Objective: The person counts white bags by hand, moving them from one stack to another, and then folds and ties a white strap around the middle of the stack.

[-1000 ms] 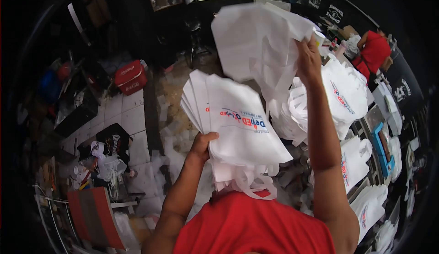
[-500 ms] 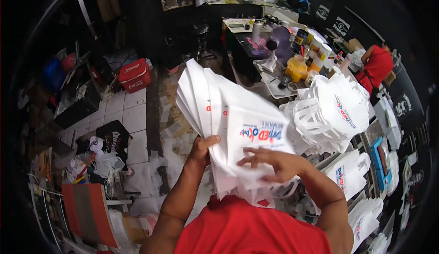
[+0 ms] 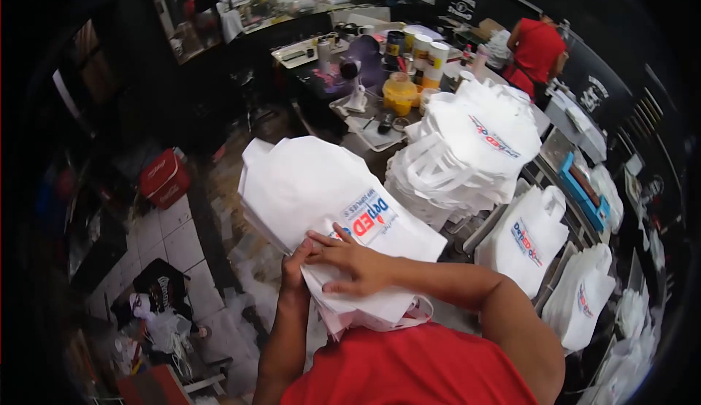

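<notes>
A sheaf of white printed bags [image 3: 307,179] rests against the front of my red shirt, its blue and red lettering facing up. My left hand [image 3: 296,270] grips the sheaf's left edge, fingers wrapped round it. Across the top bag lies my right hand [image 3: 354,263], its fingers spread and partly over the lettering, close beside the left hand. White handles [image 3: 416,314] hang at the sheaf's lower end by my shirt. To the right rises a tall pile of similar white bags [image 3: 482,131].
More printed bags [image 3: 526,233] lie at the right, with another stack [image 3: 582,295] nearer. Behind are a yellow tub [image 3: 399,93], bottles and a tray [image 3: 376,133]. A person in red [image 3: 537,51] stands at the back right. A red cooler [image 3: 164,179] sits on the floor at left.
The view has turned to the right. The sheaf has swung flatter, with its top bag spread out, and my right hand has moved left across it to beside my left hand.
</notes>
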